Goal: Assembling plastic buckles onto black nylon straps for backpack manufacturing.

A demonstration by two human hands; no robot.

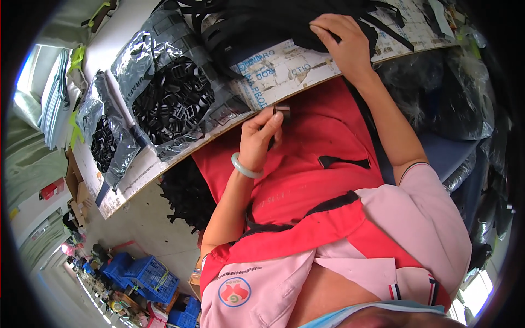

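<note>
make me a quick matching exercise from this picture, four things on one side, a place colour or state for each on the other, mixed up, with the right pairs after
Things:
1. left hand
2. right hand
3. bracelet
4. crates

Places, colours, states:
A. pale green, worn around a wrist
B. blue, at the lower left of the picture
C. pinching a small dark piece
D. raised by the black straps

Right pairs: 1-C, 2-D, 3-A, 4-B
</note>
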